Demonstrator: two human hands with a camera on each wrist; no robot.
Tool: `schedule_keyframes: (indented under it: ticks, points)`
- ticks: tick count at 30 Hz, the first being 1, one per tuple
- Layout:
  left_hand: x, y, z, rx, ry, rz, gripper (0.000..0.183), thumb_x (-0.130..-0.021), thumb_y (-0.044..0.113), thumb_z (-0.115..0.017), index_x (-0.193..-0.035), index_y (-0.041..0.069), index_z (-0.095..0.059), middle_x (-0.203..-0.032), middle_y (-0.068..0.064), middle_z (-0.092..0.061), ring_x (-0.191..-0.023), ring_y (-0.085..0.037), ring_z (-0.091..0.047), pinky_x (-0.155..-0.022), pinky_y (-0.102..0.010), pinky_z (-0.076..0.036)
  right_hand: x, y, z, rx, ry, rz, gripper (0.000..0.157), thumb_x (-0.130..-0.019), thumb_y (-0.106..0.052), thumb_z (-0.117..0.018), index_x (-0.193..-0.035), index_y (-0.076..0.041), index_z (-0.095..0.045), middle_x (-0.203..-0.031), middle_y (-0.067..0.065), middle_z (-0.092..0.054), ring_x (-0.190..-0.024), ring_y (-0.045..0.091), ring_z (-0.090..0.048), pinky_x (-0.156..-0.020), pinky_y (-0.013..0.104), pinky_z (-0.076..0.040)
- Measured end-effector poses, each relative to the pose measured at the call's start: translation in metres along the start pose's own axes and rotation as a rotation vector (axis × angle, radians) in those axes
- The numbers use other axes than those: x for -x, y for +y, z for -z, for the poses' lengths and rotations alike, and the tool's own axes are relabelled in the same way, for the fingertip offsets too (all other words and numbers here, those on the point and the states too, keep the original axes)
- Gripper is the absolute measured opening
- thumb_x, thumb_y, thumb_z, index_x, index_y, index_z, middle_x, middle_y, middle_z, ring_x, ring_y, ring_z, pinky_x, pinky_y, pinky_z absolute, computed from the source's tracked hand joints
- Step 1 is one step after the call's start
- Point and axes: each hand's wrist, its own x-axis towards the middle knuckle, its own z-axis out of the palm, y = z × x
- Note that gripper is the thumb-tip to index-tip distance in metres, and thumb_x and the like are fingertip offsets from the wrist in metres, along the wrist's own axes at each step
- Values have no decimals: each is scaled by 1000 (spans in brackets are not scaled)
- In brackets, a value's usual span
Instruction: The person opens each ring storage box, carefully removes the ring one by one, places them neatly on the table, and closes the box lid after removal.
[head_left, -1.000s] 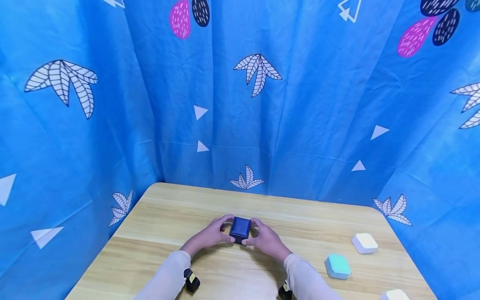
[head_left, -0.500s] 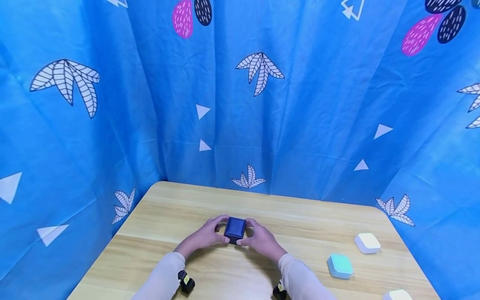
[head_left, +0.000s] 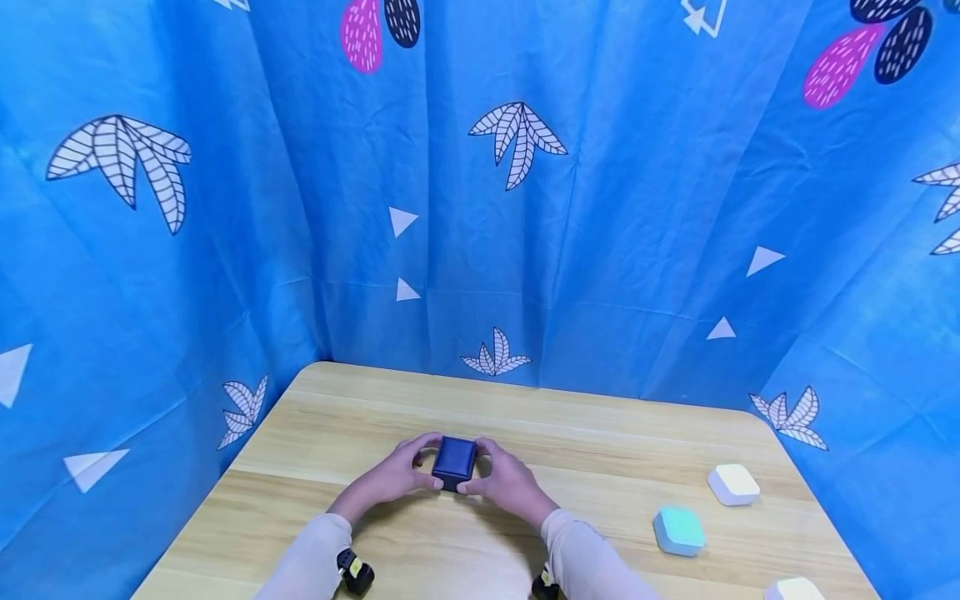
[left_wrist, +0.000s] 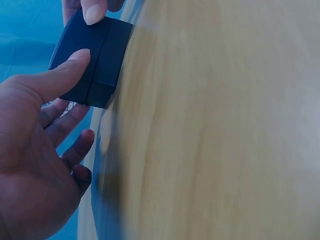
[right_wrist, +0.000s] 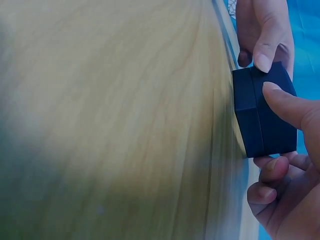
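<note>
Dark blue box (head_left: 454,457) shifted leftward; left grip (head_left: 394,477) and right grip (head_left: 510,485) both pinching its sides

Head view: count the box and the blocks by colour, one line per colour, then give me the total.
Dark blue: 1 (the box, held between the left hand and the right hand)
Turquoise: 1 (the turquoise block)
White: 2 (the far white block and the near white block, cut off by the bottom edge)
Total: 4
</note>
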Motion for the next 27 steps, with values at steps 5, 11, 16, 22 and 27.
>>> schedule_keyframes:
  ticks: [5, 11, 16, 22, 27]
  points:
    - [7, -3, 4, -11, 21, 16, 84, -83, 36, -83, -154, 19, -41, -148, -18, -42, -128, -40, -48, -105, -58, -44, 0, -6, -6, 16, -5, 3, 89, -74, -46, -87, -147, -12, -48, -136, 11, -64, -126, 38, -58, -103, 60, -46]
    - [15, -6, 8, -26, 39, 35, 82, -82, 35, -83, -152, 23, -43, -145, -18, -43, -123, -35, -49, -101, -57, -45, 0, -11, -14, 21, -11, 4, 87, -74, -47, -86, -146, -14, -49, -136, 9, -64, -127, 38, -58, -104, 60, -45]
    - [23, -9, 12, -27, 58, 65, 81, -81, 34, -84, -151, 25, -45, -142, -16, -45, -119, -31, -49, -97, -53, -46, 0, -17, -20, 31, -22, 16, 87, -75, -47, -86, -146, -15, -49, -138, 8, -63, -127, 37, -58, -104, 59, -46]
    - [32, -9, 17, -20, 69, 96, 81, -82, 35, -83, -152, 26, -43, -145, -14, -45, -125, -34, -48, -101, -57, -45, 1, -22, -27, 11, -25, 15, 86, -75, -45, -86, -147, -16, -49, -139, 8, -63, -127, 36, -58, -104, 58, -46]
    - [39, -10, 20, -31, 73, 93, 80, -82, 35, -83, -151, 25, -44, -145, -16, -45, -124, -36, -49, -102, -59, -45, 1, -26, -32, 20, -25, 17, 87, -75, -47, -86, -147, -17, -49, -138, 6, -64, -127, 35, -59, -103, 56, -47]
